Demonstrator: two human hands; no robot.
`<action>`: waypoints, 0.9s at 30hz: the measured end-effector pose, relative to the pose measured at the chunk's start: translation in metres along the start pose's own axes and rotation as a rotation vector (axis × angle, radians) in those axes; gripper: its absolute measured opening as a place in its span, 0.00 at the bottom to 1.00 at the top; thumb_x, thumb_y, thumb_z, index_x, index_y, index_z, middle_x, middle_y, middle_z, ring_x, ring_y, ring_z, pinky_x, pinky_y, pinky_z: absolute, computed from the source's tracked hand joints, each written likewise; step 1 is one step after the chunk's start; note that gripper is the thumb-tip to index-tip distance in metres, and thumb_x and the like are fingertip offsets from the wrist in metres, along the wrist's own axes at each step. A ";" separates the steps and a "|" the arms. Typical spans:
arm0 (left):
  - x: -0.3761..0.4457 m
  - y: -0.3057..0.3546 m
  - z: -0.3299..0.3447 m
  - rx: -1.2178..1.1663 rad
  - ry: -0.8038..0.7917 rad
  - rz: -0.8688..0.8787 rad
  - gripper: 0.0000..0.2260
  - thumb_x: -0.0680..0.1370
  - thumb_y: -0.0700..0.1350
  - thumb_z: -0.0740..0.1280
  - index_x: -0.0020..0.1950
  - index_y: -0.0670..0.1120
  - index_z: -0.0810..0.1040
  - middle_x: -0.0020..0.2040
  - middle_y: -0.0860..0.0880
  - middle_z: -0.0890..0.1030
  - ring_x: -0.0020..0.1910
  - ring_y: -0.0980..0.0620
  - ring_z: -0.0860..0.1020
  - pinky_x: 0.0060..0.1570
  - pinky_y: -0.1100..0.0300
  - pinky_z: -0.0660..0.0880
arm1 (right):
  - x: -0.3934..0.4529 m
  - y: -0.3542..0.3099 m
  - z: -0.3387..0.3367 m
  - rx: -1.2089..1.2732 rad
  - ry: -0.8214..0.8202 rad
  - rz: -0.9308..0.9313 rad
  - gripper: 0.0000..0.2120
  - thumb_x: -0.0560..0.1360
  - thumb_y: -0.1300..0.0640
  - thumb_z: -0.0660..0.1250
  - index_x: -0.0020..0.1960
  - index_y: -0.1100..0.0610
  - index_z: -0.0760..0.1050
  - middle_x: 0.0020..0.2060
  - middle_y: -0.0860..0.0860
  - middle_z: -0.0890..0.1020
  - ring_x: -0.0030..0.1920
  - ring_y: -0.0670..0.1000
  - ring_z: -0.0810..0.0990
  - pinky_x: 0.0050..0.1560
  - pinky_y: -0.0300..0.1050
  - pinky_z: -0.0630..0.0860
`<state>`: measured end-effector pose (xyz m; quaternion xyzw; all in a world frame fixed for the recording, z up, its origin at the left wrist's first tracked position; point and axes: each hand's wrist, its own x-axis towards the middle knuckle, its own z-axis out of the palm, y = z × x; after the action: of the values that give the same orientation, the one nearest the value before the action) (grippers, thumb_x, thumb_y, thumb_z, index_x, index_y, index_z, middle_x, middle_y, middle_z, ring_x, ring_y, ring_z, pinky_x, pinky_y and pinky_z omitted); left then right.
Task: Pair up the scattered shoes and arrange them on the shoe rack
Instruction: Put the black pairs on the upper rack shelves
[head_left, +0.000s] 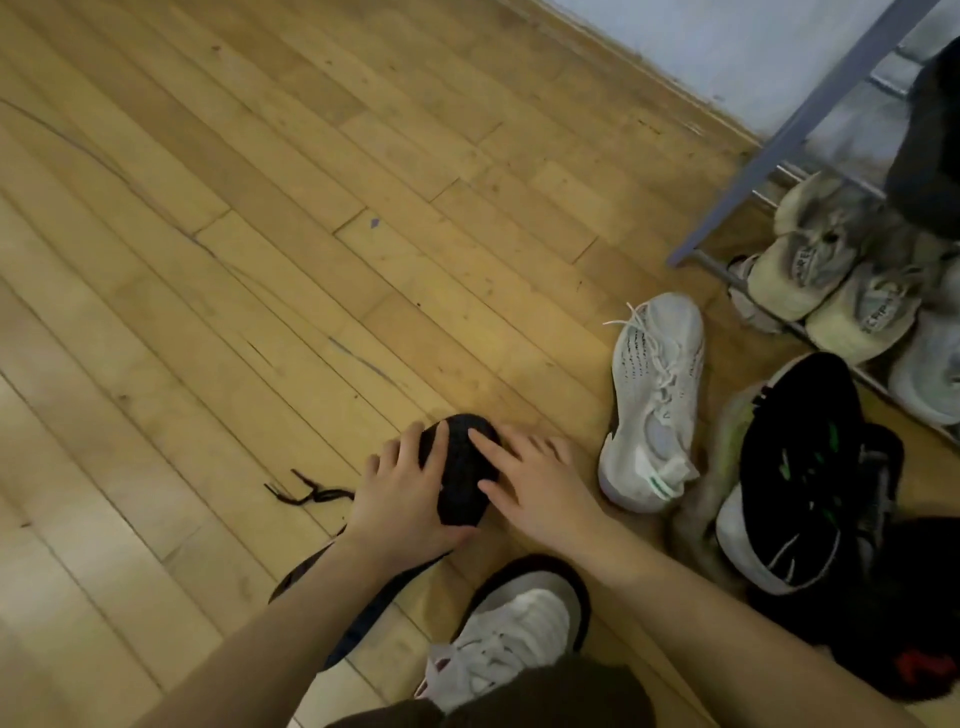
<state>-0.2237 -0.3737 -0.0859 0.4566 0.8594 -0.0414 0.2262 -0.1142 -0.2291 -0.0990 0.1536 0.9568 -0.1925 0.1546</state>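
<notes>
1. A black knit shoe (462, 467) lies on the wooden floor (260, 208) near the bottom middle of the view, toe pointing away from the person
2. The left hand (400, 493) grips the shoe from its left side, fingers (439, 441) curled over the toe and upper
3. The right hand (530, 488) lies on the shoe's right side with its fingers stretched out flat, index finger and thumb touching the black knit; it presses rather than clasps
4. A black lace (306, 491) trails loose on the floor just left of the left hand
5. Just below the hands is the person's own foot in a pale laced sneaker (509, 639), with a dark trouser leg (545, 696) at the bottom edge
6. To the right of the black shoe, apart from it, a white sneaker (657, 400) lies on the floor with its toe pointing away and its laces loose
7. Further right a black shoe with green marks (800, 457) lies tilted in a heap of other dark shoes, blurred
8. At the upper right stands the shoe rack (795, 130) with a grey-blue slanted frame and metal rails; on its low shelf a pair of cream and grey sneakers (826, 280) sit side by side, heels towards the person, with another pale shoe (930, 374) beside them at the frame's edge
9. A pale wall (727, 41) meets the floor behind the rack
</notes>
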 end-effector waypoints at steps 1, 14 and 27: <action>0.001 -0.001 0.001 0.004 0.010 0.005 0.49 0.62 0.73 0.57 0.74 0.42 0.60 0.67 0.39 0.68 0.57 0.37 0.73 0.51 0.45 0.73 | -0.001 0.001 0.002 0.016 0.006 0.004 0.28 0.75 0.41 0.46 0.74 0.45 0.56 0.70 0.51 0.66 0.66 0.55 0.68 0.62 0.53 0.62; 0.043 0.027 -0.043 -0.094 0.154 0.146 0.46 0.65 0.70 0.58 0.75 0.46 0.53 0.76 0.44 0.55 0.69 0.40 0.62 0.65 0.49 0.64 | -0.006 0.035 -0.033 0.132 0.237 0.018 0.24 0.77 0.43 0.50 0.72 0.47 0.62 0.73 0.55 0.62 0.68 0.52 0.65 0.65 0.49 0.55; 0.116 0.073 -0.073 -0.578 0.190 0.485 0.33 0.68 0.59 0.69 0.68 0.47 0.64 0.63 0.52 0.64 0.55 0.60 0.68 0.51 0.76 0.68 | -0.015 0.120 -0.070 0.031 0.483 0.049 0.21 0.80 0.43 0.52 0.69 0.48 0.67 0.69 0.54 0.68 0.67 0.50 0.67 0.64 0.48 0.57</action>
<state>-0.2464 -0.2223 -0.0604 0.5658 0.7199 0.2997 0.2681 -0.0750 -0.0980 -0.0703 0.2207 0.9589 -0.1612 -0.0766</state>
